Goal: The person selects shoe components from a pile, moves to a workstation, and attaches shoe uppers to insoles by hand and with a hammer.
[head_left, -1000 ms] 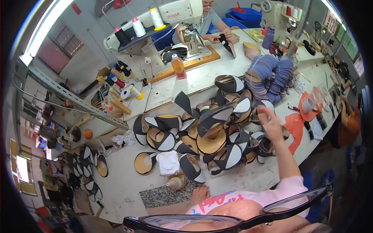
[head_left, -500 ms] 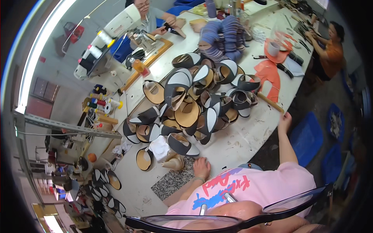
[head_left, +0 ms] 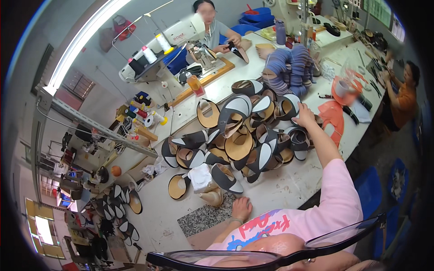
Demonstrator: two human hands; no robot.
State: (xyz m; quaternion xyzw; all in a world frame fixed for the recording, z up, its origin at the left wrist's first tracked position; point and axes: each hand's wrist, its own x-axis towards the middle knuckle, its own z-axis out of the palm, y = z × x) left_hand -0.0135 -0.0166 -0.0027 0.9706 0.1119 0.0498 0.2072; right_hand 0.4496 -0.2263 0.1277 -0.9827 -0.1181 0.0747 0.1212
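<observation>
Resting on the bench just right of the granite slab, the left grip has its fingers loosely spread, with nothing seen in it. A careless sweep forward from there might tip the beige cone-shaped piece, which lies to its left at the slab's far edge, against the white block beyond it. The nearest black-and-white shoe upper, just ahead of that grip, could be creased under a leaning forearm.

Farther out, the right grip reaches to the right side of the shoe-upper heap, its fingers bent and slightly parted at the rim of another shoe upper; whether they pinch it, I cannot tell. The heap spreads left of and nearer than this grip, its uppers overlapping at odd tilts, so a hard tug could snag a neighbour and start a slide, scuffing the white panels.

To the right of the right grip, the orange-red sheet lies close enough for a dragged wrist to ruck it. Beyond the grip, a push might unsettle the blue-purple stacks, which lean together.
</observation>
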